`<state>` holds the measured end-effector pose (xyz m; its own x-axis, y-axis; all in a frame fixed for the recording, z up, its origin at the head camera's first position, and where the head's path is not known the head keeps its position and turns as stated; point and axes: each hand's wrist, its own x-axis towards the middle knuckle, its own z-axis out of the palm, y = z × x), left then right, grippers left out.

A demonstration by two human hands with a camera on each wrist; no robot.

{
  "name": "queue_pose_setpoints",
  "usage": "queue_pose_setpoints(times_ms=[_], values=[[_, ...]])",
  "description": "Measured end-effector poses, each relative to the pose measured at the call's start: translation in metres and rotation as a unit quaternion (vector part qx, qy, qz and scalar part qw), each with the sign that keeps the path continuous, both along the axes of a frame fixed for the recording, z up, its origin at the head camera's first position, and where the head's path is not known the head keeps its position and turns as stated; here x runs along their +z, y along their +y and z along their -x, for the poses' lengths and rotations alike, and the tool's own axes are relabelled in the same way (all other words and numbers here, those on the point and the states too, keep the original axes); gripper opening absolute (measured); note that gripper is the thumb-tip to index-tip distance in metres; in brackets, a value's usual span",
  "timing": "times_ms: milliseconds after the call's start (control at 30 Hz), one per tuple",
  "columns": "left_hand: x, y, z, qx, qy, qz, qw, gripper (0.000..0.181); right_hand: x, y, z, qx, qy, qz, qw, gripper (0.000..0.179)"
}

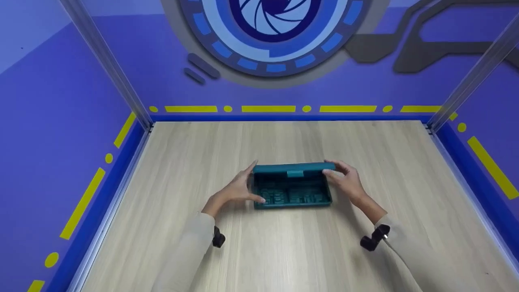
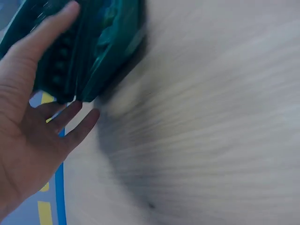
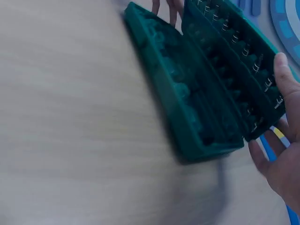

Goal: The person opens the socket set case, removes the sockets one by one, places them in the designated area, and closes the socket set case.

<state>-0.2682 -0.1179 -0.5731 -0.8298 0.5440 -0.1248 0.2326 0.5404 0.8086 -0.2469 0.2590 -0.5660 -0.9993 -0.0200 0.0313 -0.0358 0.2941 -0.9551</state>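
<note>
A dark green hinged plastic case [image 1: 292, 205] stands with its lid [image 1: 267, 168] raised, near the middle of the table. Small silver bits [image 3: 236, 36] line the inside of the lid; moulded slots fill the base. My left hand [image 1: 237, 188] spans the case's left end, thumb over the inside and fingers spread at the hinge side. At the other end, my right hand [image 1: 346, 181] pinches the lid's right corner, its thumb [image 3: 283, 70] on the inner face and the other fingers behind. Part of the left-hand fingers is hidden by the case.
The case is over a pale wood-grain table [image 1: 194, 150]. Blue-purple panels with yellow marks [image 1: 268, 108] rise at the back and both sides, joined by metal corner posts [image 1: 117, 73]. Black wrist mounts [image 1: 375, 237] sit on both sleeves.
</note>
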Motion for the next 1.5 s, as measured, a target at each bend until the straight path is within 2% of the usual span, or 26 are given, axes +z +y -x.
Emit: queue_pose_setpoints(times_ms=[100,233,367,467,633,767,867,1000,1200,1333,1500], values=[[-0.002,0.008,-0.002,0.004,0.033,0.017,0.9993,0.139,0.007,-0.007,0.008,-0.046,-0.014,-0.021,0.9986,0.049],[-0.004,0.015,-0.007,0.02,0.022,0.018,0.9994,0.147,0.015,-0.013,0.016,-0.08,-0.029,-0.054,0.9949,0.054],[-0.007,0.017,-0.01,0.033,0.001,0.018,0.9993,0.15,0.022,-0.015,0.023,-0.089,-0.025,-0.071,0.9932,0.054],[-0.01,0.017,-0.011,0.033,-0.002,0.016,0.9993,0.152,0.025,-0.014,0.028,-0.096,-0.019,-0.078,0.9921,0.053],[-0.011,0.017,-0.011,0.027,-0.01,0.006,0.9996,0.153,0.019,-0.013,0.033,-0.096,-0.003,-0.062,0.9935,0.051],[-0.012,0.017,-0.009,0.023,-0.018,0.005,0.9996,0.154,0.009,-0.01,0.033,-0.063,0.01,-0.028,0.9976,0.05],[-0.014,0.017,-0.007,0.023,-0.021,0.0,0.9995,0.154,0.001,-0.008,0.035,-0.027,0.019,-0.01,0.9994,0.059],[-0.016,0.017,-0.004,0.013,-0.013,-0.004,0.9998,0.153,-0.007,-0.006,0.038,0.016,0.029,-0.014,0.9994,0.072],[-0.013,0.015,-0.003,-0.002,-0.013,0.046,0.9989,0.14,-0.015,-0.003,0.04,0.068,0.035,-0.092,0.9928,0.091],[-0.014,0.015,-0.004,-0.014,-0.016,0.076,0.9969,0.133,-0.021,0.0,0.037,0.093,0.023,-0.148,0.9844,0.094],[-0.013,0.013,-0.005,-0.011,-0.012,0.107,0.9941,0.134,-0.021,-0.001,0.035,0.132,-0.002,-0.201,0.9706,0.1]])
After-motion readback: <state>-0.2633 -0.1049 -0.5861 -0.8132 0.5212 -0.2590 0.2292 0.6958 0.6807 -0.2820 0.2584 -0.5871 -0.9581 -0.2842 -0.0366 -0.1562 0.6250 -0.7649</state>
